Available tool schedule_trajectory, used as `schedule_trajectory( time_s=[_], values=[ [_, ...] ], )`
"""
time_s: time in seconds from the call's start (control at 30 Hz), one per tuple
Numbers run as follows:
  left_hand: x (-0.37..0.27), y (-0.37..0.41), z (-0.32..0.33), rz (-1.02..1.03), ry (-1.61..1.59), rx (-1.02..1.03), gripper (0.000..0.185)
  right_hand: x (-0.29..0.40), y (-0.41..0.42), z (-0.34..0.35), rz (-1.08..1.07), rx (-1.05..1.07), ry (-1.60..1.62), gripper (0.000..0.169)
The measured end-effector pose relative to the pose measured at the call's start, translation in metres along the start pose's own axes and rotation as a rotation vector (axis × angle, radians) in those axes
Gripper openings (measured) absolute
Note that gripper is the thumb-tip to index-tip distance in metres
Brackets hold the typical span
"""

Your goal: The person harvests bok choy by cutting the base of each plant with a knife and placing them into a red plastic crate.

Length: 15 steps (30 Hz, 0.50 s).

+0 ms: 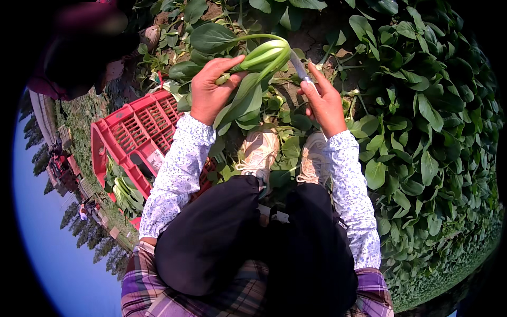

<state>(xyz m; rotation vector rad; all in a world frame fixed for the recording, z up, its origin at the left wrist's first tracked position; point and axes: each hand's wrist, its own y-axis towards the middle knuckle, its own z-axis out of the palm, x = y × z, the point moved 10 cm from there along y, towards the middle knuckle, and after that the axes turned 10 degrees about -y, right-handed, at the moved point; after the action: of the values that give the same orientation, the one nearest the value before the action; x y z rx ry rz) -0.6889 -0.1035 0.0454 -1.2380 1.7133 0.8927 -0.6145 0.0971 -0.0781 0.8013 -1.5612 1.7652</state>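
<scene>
My left hand (pixel 216 89) grips a green leafy vegetable (pixel 267 55) that looks like bok choy, around the stalks where they meet the leaves. Its pale base points right, towards the knife, and one stalk bends back over the top to a broad leaf. In my right hand (pixel 324 99) is a knife (pixel 299 65) with a grey blade and a light handle. The blade tip is close beside the base of the plant; whether they touch I cannot tell. Both hands are above the ground, just beyond my shoes (pixel 259 152).
To my left a red plastic crate (pixel 136 126) holds several cut vegetables (pixel 126 194). Dense leafy plants (pixel 420 130) grow along my right side. Loose leaves lie on the soil around my feet. Another person (pixel 79 51) is close by at the upper left.
</scene>
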Motion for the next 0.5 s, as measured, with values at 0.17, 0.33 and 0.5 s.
schedule_trajectory(
  time_s=[0.17, 0.33, 0.5],
  values=[
    [-0.059, -0.021, 0.061, 0.075, -0.156, 0.21, 0.041, 0.068, -0.043, -0.021, -0.279, 0.021, 0.39, 0.069],
    [-0.065, -0.053, 0.104, -0.042, -0.251, 0.385, 0.048, 0.05, -0.077, -0.078, -0.235, -0.245, 0.301, 0.051],
    [-0.067, -0.044, 0.091, -0.082, -0.073, 0.381, 0.05, 0.051, -0.104, -0.091, -0.27, -0.412, -0.269, 0.043]
  ],
)
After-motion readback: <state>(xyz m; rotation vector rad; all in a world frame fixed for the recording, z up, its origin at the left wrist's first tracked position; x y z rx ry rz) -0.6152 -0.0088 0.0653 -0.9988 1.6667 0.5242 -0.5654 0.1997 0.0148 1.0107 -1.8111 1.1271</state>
